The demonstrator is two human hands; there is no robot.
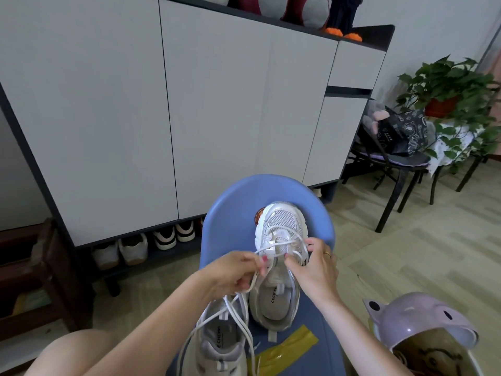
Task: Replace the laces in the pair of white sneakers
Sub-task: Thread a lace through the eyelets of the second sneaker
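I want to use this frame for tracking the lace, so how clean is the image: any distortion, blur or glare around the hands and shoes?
Head view: wide-angle bending bows the cabinet edges; even, soft indoor light, no harsh shadows; left hand, right hand and the far sneaker reasonably sharp; white lace thin against white mesh; mild sheen on yellow tape.

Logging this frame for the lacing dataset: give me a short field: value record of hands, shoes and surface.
surface: blue chair, shoes on its seat
far sneaker: toe pointing away, white lace through its front eyelets
near sneaker: at lower left, loose lace lying across it
left hand: pinches a lace strand
right hand: fingers at the lace on the far sneaker, ring on one finger
tape: yellow strip on the seat
beside chair: lilac bin
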